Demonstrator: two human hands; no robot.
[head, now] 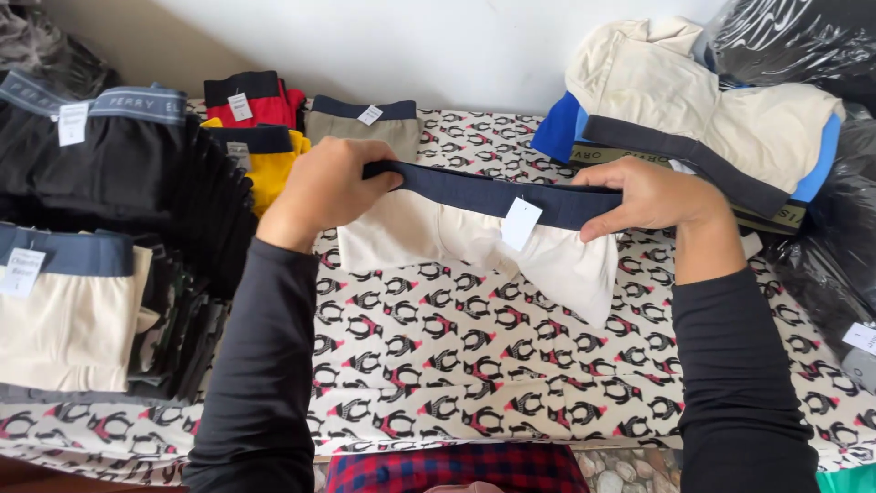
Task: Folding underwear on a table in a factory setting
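Observation:
A pair of cream boxer briefs (411, 233) with a dark navy waistband and a white hang tag is stretched between both hands above the penguin-patterned cloth (456, 356). My left hand (319, 187) grips the waistband's left end. The right end of the band is pinched by my right hand (652, 194). The briefs' right leg hangs lower than the left.
Stacks of folded black and cream underwear (82, 301) fill the left side. Red (251, 100), yellow (269, 160) and beige (365, 128) pairs lie at the back. A loose pile of cream and blue garments (712, 110) sits at the right, beside black plastic bags (812, 46).

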